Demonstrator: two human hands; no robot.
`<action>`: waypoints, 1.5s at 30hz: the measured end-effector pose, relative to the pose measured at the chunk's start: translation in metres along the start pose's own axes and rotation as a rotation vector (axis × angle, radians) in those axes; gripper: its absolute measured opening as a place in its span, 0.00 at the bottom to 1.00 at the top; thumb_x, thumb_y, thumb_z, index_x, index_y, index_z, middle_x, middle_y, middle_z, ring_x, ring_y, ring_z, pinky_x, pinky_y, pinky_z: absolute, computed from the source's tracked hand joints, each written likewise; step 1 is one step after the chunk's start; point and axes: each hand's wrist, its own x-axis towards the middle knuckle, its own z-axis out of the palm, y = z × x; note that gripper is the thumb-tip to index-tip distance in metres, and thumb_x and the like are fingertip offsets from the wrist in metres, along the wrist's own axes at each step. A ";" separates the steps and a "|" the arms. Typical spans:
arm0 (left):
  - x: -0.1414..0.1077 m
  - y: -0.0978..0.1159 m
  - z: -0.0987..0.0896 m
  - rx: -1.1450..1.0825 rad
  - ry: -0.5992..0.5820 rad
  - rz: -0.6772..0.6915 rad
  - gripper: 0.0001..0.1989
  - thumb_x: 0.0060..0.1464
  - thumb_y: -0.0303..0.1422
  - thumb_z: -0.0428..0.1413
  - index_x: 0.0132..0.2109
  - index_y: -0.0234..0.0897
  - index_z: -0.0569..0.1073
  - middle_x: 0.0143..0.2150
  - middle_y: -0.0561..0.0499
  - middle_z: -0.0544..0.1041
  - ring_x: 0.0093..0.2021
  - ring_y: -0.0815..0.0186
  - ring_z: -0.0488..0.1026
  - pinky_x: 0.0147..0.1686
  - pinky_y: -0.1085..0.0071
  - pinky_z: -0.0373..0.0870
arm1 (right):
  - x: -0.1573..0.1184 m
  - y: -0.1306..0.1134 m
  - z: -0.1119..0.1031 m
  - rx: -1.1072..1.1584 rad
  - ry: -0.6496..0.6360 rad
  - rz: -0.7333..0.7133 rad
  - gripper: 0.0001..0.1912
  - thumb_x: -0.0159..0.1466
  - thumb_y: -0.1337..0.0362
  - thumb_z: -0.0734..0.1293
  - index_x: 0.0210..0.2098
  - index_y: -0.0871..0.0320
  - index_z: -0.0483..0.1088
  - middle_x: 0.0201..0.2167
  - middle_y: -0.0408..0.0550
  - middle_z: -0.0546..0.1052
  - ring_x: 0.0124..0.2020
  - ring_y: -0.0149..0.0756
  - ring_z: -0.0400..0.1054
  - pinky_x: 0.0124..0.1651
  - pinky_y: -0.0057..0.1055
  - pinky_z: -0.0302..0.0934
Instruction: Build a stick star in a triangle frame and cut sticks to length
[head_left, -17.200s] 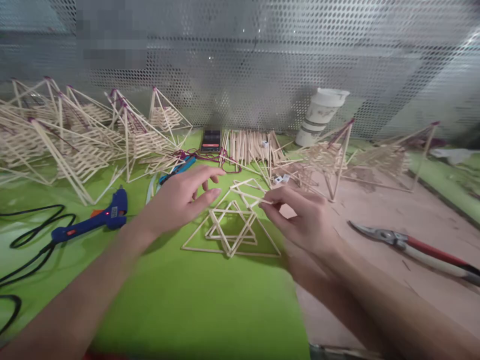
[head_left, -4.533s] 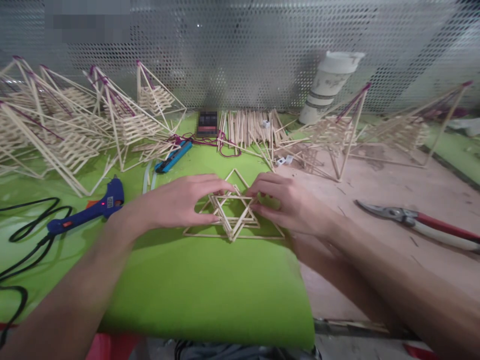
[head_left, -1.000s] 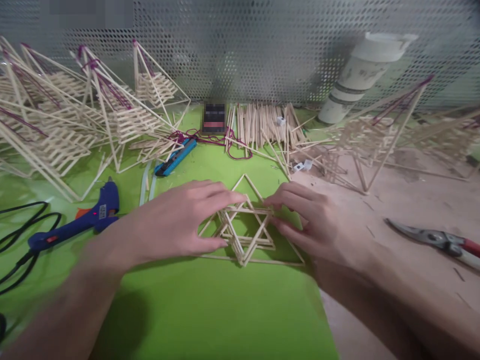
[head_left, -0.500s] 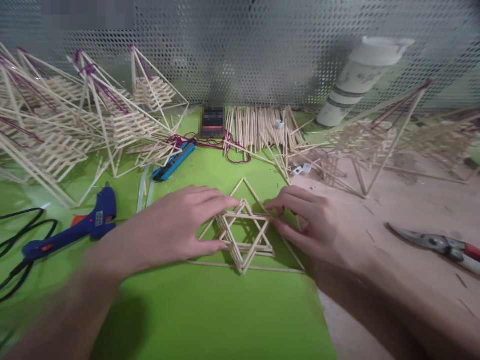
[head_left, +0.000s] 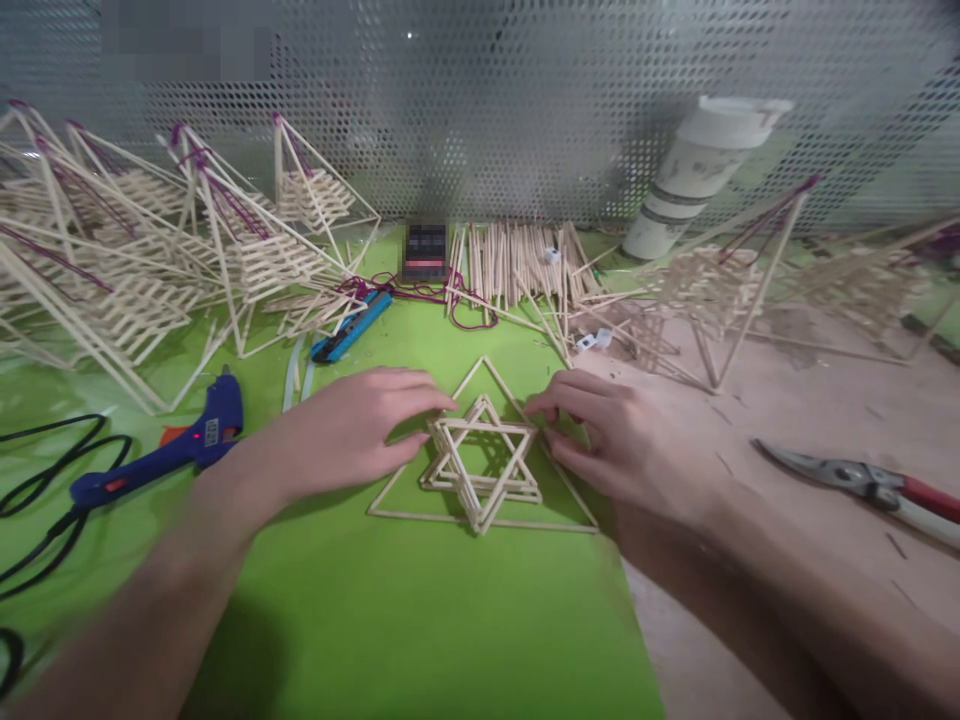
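1. Left hand [head_left: 360, 425]: thumb and fingers parted, just left of the star-shaped stack [head_left: 484, 426].
2. Right hand [head_left: 600, 430]: fingertips parted, by the stack's right corner; contact unclear.
3. Star-shaped stack overlaps the large triangle's [head_left: 551, 526] near side.

Bare left hand [head_left: 367, 425], bare right hand [head_left: 607, 430], forearms [head_left: 187, 570] apparently sleeveless

A white container [head_left: 699, 160] (dark-banded) stands beyond the pruning shears [head_left: 856, 474].

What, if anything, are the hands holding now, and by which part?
No clear hold: the left hand and right hand flank the left and right corners of the star-shaped stick stack; whether either touches it cannot be told.
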 end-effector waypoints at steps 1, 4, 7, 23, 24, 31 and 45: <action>0.000 0.000 0.000 0.001 -0.003 -0.003 0.18 0.69 0.30 0.55 0.61 0.44 0.79 0.57 0.47 0.83 0.55 0.57 0.80 0.57 0.57 0.76 | 0.000 -0.001 -0.001 0.000 -0.001 -0.004 0.11 0.68 0.75 0.67 0.46 0.58 0.77 0.39 0.49 0.79 0.36 0.38 0.74 0.37 0.35 0.71; 0.000 -0.001 0.001 0.002 -0.010 -0.023 0.17 0.70 0.30 0.54 0.60 0.44 0.80 0.57 0.47 0.83 0.54 0.58 0.80 0.57 0.56 0.76 | 0.001 -0.002 -0.001 0.005 -0.013 -0.008 0.10 0.68 0.75 0.67 0.45 0.59 0.77 0.39 0.50 0.79 0.36 0.37 0.74 0.37 0.34 0.71; 0.000 -0.001 0.001 0.018 -0.002 -0.038 0.17 0.70 0.32 0.53 0.60 0.43 0.79 0.57 0.47 0.83 0.55 0.57 0.80 0.58 0.54 0.76 | 0.000 0.001 0.002 0.014 -0.016 -0.008 0.10 0.69 0.75 0.67 0.46 0.59 0.78 0.40 0.50 0.80 0.38 0.37 0.74 0.39 0.35 0.72; 0.008 0.007 -0.002 0.054 0.387 -0.127 0.22 0.73 0.41 0.46 0.28 0.42 0.58 0.24 0.55 0.64 0.26 0.65 0.62 0.29 0.65 0.58 | 0.007 0.006 -0.012 -0.136 0.245 0.347 0.15 0.67 0.76 0.62 0.46 0.59 0.77 0.27 0.42 0.79 0.26 0.33 0.72 0.30 0.27 0.62; 0.008 0.008 -0.002 0.032 0.412 -0.138 0.20 0.74 0.40 0.45 0.30 0.42 0.60 0.24 0.56 0.64 0.26 0.64 0.62 0.29 0.65 0.57 | 0.012 0.006 -0.019 -0.166 0.241 0.363 0.17 0.66 0.76 0.62 0.49 0.60 0.77 0.28 0.43 0.80 0.27 0.34 0.73 0.30 0.27 0.62; 0.009 0.008 -0.003 0.019 0.474 -0.161 0.24 0.72 0.44 0.47 0.26 0.42 0.57 0.23 0.55 0.63 0.26 0.63 0.63 0.32 0.64 0.57 | 0.068 0.009 -0.076 -0.502 -0.047 0.445 0.19 0.67 0.74 0.63 0.54 0.58 0.78 0.46 0.55 0.84 0.45 0.44 0.78 0.38 0.30 0.63; 0.011 0.001 0.002 -0.047 0.468 -0.225 0.12 0.70 0.42 0.52 0.42 0.41 0.74 0.36 0.49 0.81 0.33 0.60 0.75 0.36 0.65 0.69 | 0.087 0.032 -0.044 -0.597 -0.223 0.556 0.14 0.70 0.69 0.65 0.46 0.63 0.82 0.42 0.66 0.84 0.47 0.54 0.80 0.46 0.39 0.71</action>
